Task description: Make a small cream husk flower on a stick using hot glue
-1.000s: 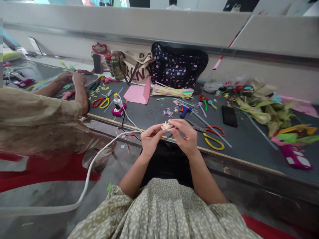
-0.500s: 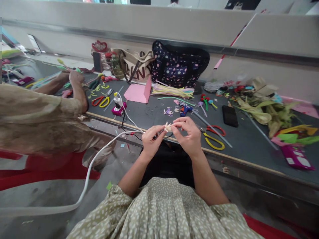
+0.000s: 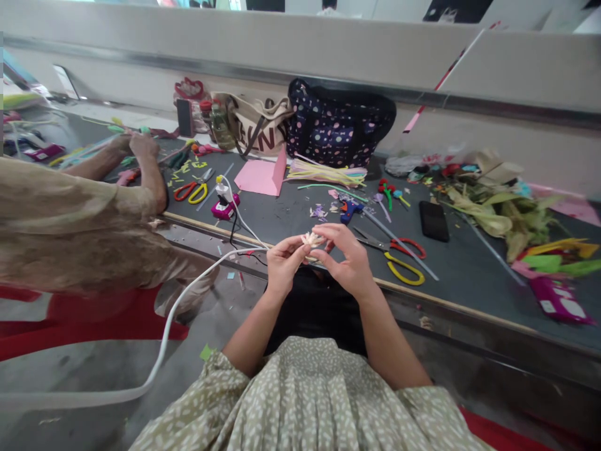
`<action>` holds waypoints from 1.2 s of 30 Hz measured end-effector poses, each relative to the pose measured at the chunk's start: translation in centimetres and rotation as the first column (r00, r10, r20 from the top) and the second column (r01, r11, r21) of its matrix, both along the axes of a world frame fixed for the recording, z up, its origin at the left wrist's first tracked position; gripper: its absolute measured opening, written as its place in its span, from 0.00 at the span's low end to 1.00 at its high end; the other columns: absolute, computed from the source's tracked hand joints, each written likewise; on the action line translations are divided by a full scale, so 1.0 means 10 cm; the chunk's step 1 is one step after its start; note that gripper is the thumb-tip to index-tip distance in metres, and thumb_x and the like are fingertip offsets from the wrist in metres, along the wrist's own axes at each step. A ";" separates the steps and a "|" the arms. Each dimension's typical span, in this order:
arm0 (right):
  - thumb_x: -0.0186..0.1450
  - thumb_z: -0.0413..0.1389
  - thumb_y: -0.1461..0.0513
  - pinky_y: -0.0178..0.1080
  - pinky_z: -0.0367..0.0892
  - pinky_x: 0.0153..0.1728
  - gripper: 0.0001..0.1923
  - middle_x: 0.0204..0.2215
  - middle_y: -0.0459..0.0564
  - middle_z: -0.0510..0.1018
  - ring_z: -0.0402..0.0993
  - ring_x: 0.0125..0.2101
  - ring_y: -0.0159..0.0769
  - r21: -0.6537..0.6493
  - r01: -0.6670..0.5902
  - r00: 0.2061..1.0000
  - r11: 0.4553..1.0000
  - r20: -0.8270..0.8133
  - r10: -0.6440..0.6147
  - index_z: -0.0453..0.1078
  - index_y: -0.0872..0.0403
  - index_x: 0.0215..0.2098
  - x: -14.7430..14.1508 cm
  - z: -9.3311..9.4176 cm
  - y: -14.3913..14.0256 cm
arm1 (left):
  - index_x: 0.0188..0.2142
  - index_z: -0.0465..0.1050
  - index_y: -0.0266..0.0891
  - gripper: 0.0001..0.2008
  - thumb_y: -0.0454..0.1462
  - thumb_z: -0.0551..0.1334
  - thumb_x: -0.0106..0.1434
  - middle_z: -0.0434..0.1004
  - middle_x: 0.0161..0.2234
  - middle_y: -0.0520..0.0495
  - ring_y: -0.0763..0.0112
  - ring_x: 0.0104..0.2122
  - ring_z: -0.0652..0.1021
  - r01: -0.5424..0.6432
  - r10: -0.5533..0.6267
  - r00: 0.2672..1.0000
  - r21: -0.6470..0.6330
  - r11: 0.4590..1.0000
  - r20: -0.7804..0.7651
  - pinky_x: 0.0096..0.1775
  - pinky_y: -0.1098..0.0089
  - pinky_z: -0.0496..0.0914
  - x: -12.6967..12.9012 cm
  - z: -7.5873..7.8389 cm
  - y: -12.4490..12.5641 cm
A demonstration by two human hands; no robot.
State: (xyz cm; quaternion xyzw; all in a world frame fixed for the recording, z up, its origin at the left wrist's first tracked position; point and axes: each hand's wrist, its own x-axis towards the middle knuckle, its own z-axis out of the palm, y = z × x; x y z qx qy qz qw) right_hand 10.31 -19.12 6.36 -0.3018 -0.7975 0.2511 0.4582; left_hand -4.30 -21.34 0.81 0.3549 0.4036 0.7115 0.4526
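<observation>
Between the two raised hands, most of the small cream-coloured paper flower [image 3: 312,238] is covered by fingertips, so only its upper petals show and whatever lies beneath them cannot be made out. Its petals are pale, pointed and fanned outward, with a slightly darker centre. The left hand [image 3: 283,266] pinches it from the left with thumb and forefinger nearly closed on it, and the right hand [image 3: 348,258] curls over it from the right, fingers bent and thumb pressing at its underside. The flower sits in the air just in front of the near wooden edge of the dark grey work table [image 3: 291,216], above the person's lap.

Further left, a co-worker's beige sleeve [image 3: 70,219] blocks part of the table, and that person's hands [image 3: 136,145] are small and blurred around something thin and green. At the right edge, the heap of dried yellow-green leaves [image 3: 498,213] and the purple packet [image 3: 556,300] are smeared by the lens.

Just right of the hands lie yellow-handled scissors [image 3: 399,266] crossed with red-handled scissors [image 3: 404,244], close to the table's edge. A blue glue gun [image 3: 348,210] lies just behind the hands, and a white cable [image 3: 188,294] loops down over the edge to the left. Bare table surface shows between the glue gun and the pink folded paper [image 3: 260,175].
</observation>
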 end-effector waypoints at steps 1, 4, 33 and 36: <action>0.67 0.58 0.59 0.42 0.75 0.37 0.18 0.51 0.50 0.74 0.74 0.45 0.39 0.006 0.006 1.000 1.000 0.010 -0.006 0.68 0.42 0.54 -0.01 0.00 0.00 | 0.39 0.81 0.39 0.14 0.41 0.73 0.52 0.83 0.31 0.48 0.75 0.23 0.76 0.004 -0.004 1.000 -0.003 1.000 0.008 0.25 0.74 0.72 0.00 0.01 0.00; 0.67 0.57 0.61 0.42 0.76 0.37 0.18 0.50 0.50 0.74 0.74 0.45 0.40 0.024 0.021 0.999 0.999 0.032 -0.022 0.68 0.42 0.54 -0.03 -0.01 -0.01 | 0.38 0.81 0.39 0.14 0.42 0.72 0.53 0.83 0.32 0.47 0.75 0.23 0.76 0.022 -0.022 1.000 -0.013 1.000 0.020 0.25 0.74 0.72 0.01 0.03 0.00; 0.68 0.53 0.62 0.39 0.73 0.38 0.15 0.48 0.51 0.75 0.74 0.36 0.34 0.010 0.277 0.958 0.961 -0.080 -0.276 0.70 0.49 0.53 0.02 -0.10 0.06 | 0.38 0.80 0.35 0.15 0.42 0.72 0.54 0.82 0.31 0.46 0.73 0.27 0.80 0.255 -0.228 0.959 -0.159 0.954 0.169 0.31 0.73 0.76 -0.01 -0.04 0.00; 0.68 0.55 0.58 0.37 0.70 0.35 0.09 0.37 0.48 0.78 0.73 0.33 0.33 -0.113 0.402 0.898 0.908 -0.144 -0.416 0.73 0.51 0.43 0.04 -0.19 0.11 | 0.35 0.80 0.37 0.13 0.41 0.74 0.51 0.81 0.32 0.47 0.74 0.28 0.79 0.202 -0.155 0.956 -0.175 0.964 0.250 0.34 0.72 0.76 -0.01 -0.02 0.03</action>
